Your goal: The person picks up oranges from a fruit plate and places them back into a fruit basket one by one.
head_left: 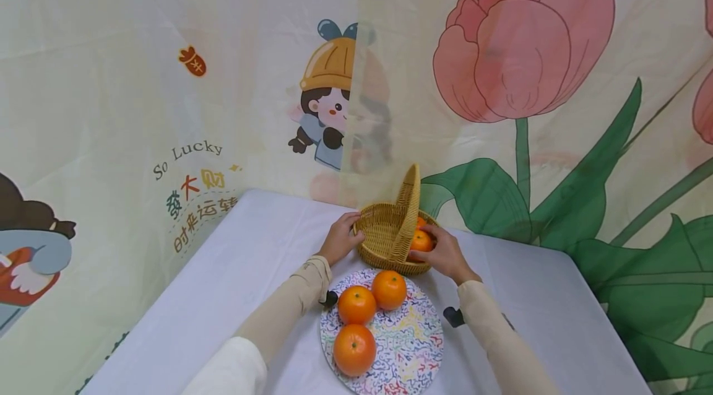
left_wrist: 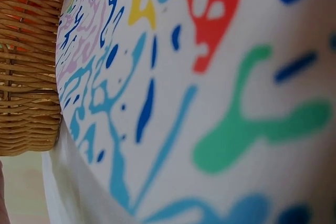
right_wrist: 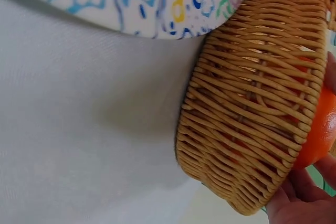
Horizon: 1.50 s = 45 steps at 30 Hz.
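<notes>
A wicker basket with a tall arched handle stands at the back of the table. My left hand holds its left rim between fingers and thumb. On the basket's right side, my right hand grips an orange, thumb in front and fingers behind it. Another orange shows just beyond, partly covered by the held one. In the right wrist view, the held orange bulges over the basket's rim, with fingers curled about it. Only a sliver of my left hand enters the left wrist view, beside the woven wall.
In front of the basket lies a round plate with a colourful squiggle pattern. Three oranges rest on its left and back parts, the nearest orange being at the front left. A white cloth covers the table, and printed curtains hang behind.
</notes>
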Available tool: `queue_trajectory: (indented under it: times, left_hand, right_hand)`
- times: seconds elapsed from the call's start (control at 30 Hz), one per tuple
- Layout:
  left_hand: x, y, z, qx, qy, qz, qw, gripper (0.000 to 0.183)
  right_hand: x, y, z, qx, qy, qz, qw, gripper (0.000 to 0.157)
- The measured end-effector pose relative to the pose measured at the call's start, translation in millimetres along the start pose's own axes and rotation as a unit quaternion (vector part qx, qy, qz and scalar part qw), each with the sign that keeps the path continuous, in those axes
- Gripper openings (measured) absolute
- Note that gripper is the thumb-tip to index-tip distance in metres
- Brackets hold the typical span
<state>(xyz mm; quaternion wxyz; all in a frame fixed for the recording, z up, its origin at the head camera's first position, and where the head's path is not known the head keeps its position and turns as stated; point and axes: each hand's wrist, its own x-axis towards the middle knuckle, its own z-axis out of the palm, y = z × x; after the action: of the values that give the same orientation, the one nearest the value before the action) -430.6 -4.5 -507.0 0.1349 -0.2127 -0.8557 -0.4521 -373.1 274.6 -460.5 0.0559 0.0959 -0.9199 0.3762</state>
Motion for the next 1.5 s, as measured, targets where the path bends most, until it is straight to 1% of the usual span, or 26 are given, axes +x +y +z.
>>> queue_trajectory:
  times: [0.27,0.37,0.5,0.57,0.87,1.0,1.13,1.2,1.33,1.5]
  left_hand:
    - [1.3,-0.3,0.5,-0.001,-0.001,-0.009,1.0,0.049]
    - [1.1,-0.4,0.3,0.002,0.0,-0.011,0.9999,0.049]
    - [1.0,-1.5,0.5,0.004,-0.001,-0.004,1.0,0.05]
    - [1.1,-1.7,0.6,0.001,0.001,-0.001,1.0,0.049]
    - [1.6,0.1,-0.1,0.0,-0.001,-0.007,1.0,0.049]
    - [0.1,1.4,-0.7,0.001,-0.005,-0.01,0.9999,0.05]
    - [-0.1,0.1,-0.2,0.002,-0.004,-0.01,0.9999,0.05]
    - [0.0,-0.4,-0.1,0.003,-0.002,-0.011,0.9999,0.05]
    - [0.4,-0.6,-0.1,0.0,0.001,-0.011,0.9999,0.05]
    - [0.8,-2.1,1.9,0.0,-0.001,-0.004,1.0,0.05]
  right_hand:
    - [2.5,0.0,3.5,-0.033,0.0,-0.029,0.999,0.075]
    - [5.1,0.0,5.1,-0.037,-0.001,-0.036,0.999,0.069]
    - [6.8,0.2,6.8,-0.045,-0.002,-0.04,0.998,0.059]
    - [6.7,0.3,7.1,-0.05,-0.002,-0.047,0.998,0.057]
    - [4.1,-1.7,7.1,-0.067,0.006,-0.048,0.997,0.062]
    - [0.4,-3.2,5.8,-0.055,0.014,-0.052,0.997,0.063]
    - [-6.6,-5.2,2.4,-0.021,0.022,-0.051,0.998,0.064]
    - [-11.9,-6.8,-0.1,0.002,0.028,-0.048,0.998,0.066]
    - [-24.1,-9.2,-4.7,0.029,0.046,-0.05,0.997,0.069]
    - [-41.4,-15.0,-8.9,0.045,0.078,-0.065,0.994,0.068]
